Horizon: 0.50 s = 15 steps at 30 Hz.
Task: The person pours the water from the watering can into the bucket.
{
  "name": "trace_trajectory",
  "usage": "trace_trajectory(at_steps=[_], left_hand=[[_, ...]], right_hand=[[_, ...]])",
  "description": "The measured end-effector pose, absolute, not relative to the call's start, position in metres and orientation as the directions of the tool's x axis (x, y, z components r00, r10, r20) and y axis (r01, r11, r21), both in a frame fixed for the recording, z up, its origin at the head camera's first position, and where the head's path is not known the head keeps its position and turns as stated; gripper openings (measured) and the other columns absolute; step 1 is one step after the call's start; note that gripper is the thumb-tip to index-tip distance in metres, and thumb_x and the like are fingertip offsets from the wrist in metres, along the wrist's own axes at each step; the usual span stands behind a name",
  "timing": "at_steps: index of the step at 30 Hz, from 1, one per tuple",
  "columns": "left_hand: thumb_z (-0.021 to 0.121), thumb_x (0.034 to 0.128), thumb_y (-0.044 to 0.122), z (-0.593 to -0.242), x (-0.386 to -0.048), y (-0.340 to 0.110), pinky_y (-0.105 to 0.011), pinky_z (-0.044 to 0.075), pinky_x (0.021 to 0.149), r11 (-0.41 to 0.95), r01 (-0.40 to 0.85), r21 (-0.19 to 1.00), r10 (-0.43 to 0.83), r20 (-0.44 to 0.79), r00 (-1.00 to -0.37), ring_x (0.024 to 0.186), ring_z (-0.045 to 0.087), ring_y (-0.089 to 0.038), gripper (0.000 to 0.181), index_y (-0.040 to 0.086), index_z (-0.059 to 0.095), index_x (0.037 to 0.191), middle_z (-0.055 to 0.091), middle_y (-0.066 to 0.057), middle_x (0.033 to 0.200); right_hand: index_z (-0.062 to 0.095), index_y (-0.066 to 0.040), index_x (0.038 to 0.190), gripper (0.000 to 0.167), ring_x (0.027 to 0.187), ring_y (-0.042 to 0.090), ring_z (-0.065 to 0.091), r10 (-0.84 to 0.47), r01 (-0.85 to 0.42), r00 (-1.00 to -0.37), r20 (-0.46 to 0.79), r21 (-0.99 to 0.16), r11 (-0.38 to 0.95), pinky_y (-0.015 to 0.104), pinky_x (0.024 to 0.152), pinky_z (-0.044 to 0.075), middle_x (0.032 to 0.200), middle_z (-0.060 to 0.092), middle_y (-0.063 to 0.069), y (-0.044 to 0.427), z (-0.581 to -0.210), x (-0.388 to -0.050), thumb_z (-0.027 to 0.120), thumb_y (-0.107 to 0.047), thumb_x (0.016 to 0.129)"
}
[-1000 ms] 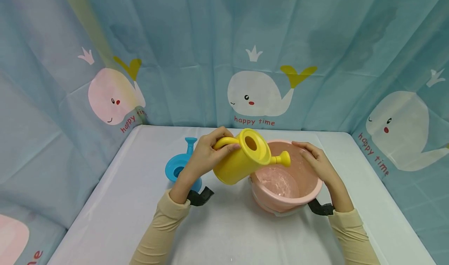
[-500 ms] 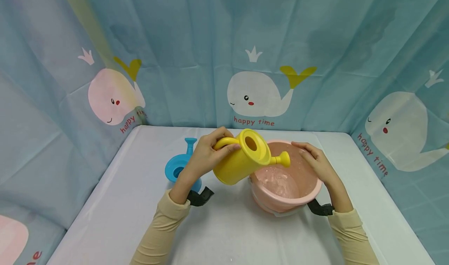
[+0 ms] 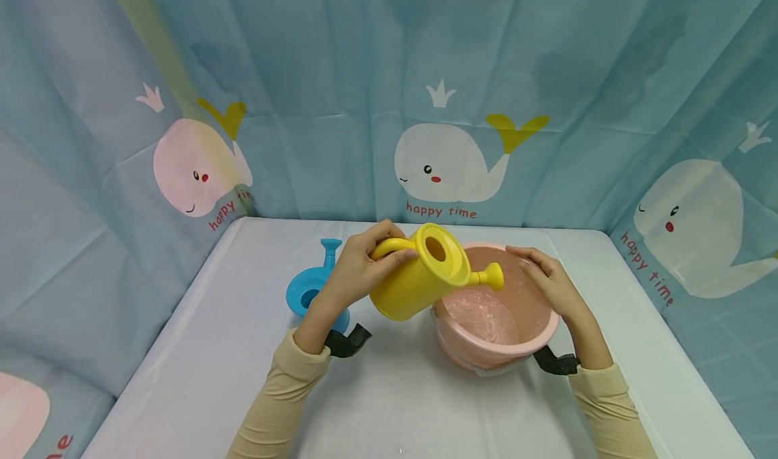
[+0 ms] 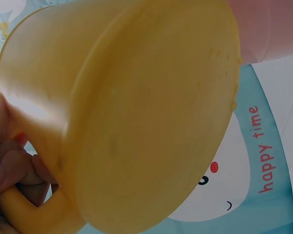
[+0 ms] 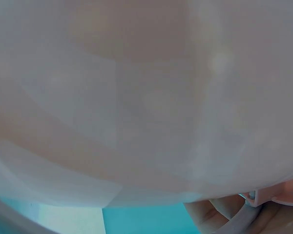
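Note:
My left hand (image 3: pixel 358 266) grips the handle of a yellow watering can (image 3: pixel 410 283), tilted right, with its spout over a pink bucket (image 3: pixel 486 352). In the left wrist view the can's base (image 4: pixel 156 112) fills the middle, with drops on its edge, and fingers (image 4: pixel 12 168) curl at the handle. Rippled clear water (image 3: pixel 483 314) lies in the bucket; I cannot make out a stream from the spout. My right hand (image 3: pixel 556 287) holds the bucket's right rim. In the right wrist view the bucket wall (image 5: pixel 151 122) hides most of that hand (image 5: pixel 278 219).
A blue watering can (image 3: pixel 298 290) stands behind my left forearm, partly hidden, its spout pointing away. The white-covered table (image 3: pixel 200 351) lies beneath everything. A blue curtain (image 3: pixel 304 142) with whale prints rises along the back and both sides.
The ripples on the water in the bucket have shifted. Both hands, the yellow can and the bucket look unmoved.

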<state>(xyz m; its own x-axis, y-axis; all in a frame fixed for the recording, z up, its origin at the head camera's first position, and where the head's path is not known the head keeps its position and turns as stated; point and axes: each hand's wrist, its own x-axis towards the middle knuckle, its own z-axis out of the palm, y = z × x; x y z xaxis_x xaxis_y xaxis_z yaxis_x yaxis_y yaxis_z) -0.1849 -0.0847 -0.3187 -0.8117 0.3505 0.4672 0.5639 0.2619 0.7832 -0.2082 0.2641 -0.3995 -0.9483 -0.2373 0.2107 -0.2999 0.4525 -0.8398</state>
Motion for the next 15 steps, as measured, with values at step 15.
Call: trace_trajectory(at_steps=[15], left_hand=[[0.065, 0.0859, 0.028, -0.3194, -0.185, -0.0863, -0.026, 0.043, 0.059, 0.264, 0.57, 0.778, 0.356, 0.471, -0.807, 0.069, 0.048, -0.016, 0.015, 0.017, 0.057, 0.091, 0.054, 0.001, 0.079]], right_hand=[[0.048, 0.0, 0.131, 0.036, 0.114, -0.008, 0.044, -0.258, -0.343, -0.933, 0.251, -0.837, 0.427, 0.01, 0.085, 0.043, 0.134, 0.047, 0.022, 0.2641, -0.3992, -0.2075, 0.04, -0.017, 0.101]])
